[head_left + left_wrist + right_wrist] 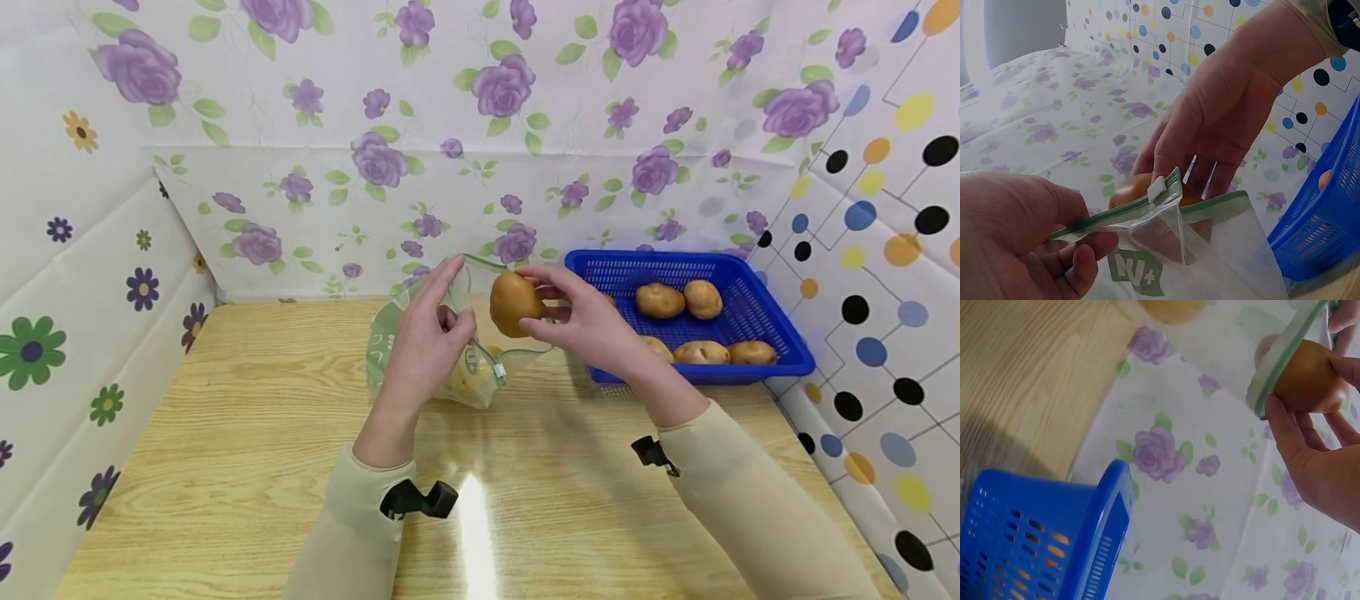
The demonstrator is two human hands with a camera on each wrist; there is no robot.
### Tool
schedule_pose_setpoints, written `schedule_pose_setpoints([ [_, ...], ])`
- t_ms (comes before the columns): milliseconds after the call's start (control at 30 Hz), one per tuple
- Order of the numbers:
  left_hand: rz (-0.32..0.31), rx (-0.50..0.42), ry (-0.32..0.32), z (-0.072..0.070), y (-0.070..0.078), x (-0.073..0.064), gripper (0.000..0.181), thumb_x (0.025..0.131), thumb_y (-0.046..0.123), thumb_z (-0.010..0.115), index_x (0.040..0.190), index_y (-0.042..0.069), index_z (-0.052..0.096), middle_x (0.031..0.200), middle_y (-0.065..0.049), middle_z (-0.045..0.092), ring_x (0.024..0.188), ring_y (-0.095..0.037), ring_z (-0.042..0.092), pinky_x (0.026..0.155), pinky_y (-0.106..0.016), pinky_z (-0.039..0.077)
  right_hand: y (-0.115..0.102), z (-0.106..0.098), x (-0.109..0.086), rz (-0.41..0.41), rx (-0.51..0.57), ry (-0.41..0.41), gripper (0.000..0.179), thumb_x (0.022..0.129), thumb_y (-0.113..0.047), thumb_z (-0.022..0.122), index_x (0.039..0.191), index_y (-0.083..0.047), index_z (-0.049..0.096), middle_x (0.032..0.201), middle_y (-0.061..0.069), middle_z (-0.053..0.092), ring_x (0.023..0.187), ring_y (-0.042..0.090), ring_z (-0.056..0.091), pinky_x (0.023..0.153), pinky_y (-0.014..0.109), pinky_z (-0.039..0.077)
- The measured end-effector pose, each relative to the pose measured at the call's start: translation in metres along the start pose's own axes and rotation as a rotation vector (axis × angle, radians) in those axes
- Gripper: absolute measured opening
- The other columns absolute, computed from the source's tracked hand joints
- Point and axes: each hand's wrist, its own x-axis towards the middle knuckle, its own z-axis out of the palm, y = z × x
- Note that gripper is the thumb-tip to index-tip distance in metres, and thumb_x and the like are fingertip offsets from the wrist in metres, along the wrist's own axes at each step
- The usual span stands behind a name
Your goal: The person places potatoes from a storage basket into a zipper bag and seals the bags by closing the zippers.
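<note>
My right hand (pixel 592 321) holds a smooth brown potato (pixel 514 303) by its side, thumb and fingers spread around it. The potato is at the mouth of a clear zip bag (pixel 1235 237) with green edging; in the right wrist view the green rim crosses in front of part of it. My left hand (pixel 423 354) pinches the bag's rim between thumb and fingers. A white slider (pixel 1157 189) sits on that rim. Low in the bag, a pale yellowish potato (pixel 468 387) shows through the plastic, partly hidden by the left hand.
A blue perforated basket (pixel 797 360) stands at the right, against the flowered backdrop. Several potatoes lie in it, among them a brown one (pixel 660 300). The wooden table (pixel 262 442) is bounded by patterned sheets at the left, back and right.
</note>
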Motion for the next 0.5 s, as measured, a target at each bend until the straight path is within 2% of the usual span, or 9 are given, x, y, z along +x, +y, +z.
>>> schedule_pose_setpoints([
  [267,0.004,0.006,0.004,0.000,0.000,0.000,0.069,0.103,0.001,0.063,0.169,0.014,0.047,0.176,-0.006,0.038,0.067,-0.019,0.055,0.059,-0.026,0.047,-0.003,0.013,0.009,-0.004,-0.073,-0.029,0.066,0.102,-0.013,0.082,0.162,-0.015,0.055,0.148,0.011,0.061,0.130,0.030,0.064,0.105,0.051,0.058],
  [500,-0.020,0.009,0.001,-0.001,0.001,0.000,0.071,0.102,0.000,0.062,0.170,0.017,0.047,0.176,-0.003,0.037,0.068,-0.019,0.055,0.059,-0.026,0.046,-0.005,0.020,0.015,0.041,-0.211,-0.035,0.065,0.102,-0.022,0.084,0.161,-0.017,0.058,0.146,0.005,0.065,0.124,0.024,0.067,0.094,0.042,0.063],
])
